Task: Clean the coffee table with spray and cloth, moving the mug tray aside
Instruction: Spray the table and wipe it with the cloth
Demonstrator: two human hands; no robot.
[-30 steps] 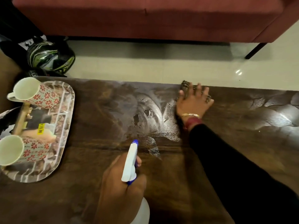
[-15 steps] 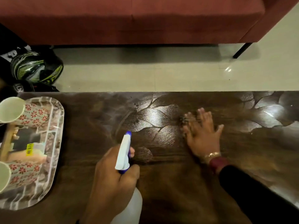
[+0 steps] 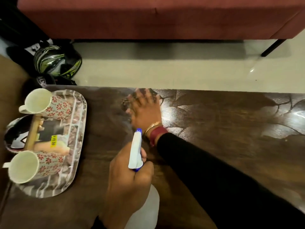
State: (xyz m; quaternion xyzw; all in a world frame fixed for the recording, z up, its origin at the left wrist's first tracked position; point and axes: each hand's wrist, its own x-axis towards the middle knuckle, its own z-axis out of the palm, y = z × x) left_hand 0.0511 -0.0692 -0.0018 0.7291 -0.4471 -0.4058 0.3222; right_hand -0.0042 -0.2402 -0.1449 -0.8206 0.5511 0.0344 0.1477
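Nearest, the left hand (image 3: 127, 184) is clenched around the neck of a white spray bottle (image 3: 135, 156), whose blue-tipped nozzle points away from the person, toward the far edge of the coffee table (image 3: 231, 146). The bottle's pale body shows below the hand, over the near part of the table.

Just beyond the nozzle, a black sleeve (image 3: 214, 176) crosses the table from its near right side, ending at a dark red cuff and gold bangles (image 3: 152, 128). The right hand (image 3: 145, 109) lies flat with fingers spread near the table's far edge, pressing down on a dark cloth (image 3: 126, 102) that peeps out at its left side; the hand is motion-blurred, and the cloth is mostly hidden.

On the table's left end sits the mug tray (image 3: 72, 171), a patterned oblong tray. Two floral mugs tip outward from a wooden stand (image 3: 33, 133): the near mug (image 3: 33, 166) and the far mug (image 3: 47, 104). A yellow price sticker (image 3: 53, 140) shows between them.

To the right of the hand, the table's dark surface shines with glossy leaf-shaped patches.

Past the table's far edge lies pale floor (image 3: 181, 73), with a black and green helmet (image 3: 57, 61) off the far left corner. Beyond that stands a red sofa (image 3: 156, 19).
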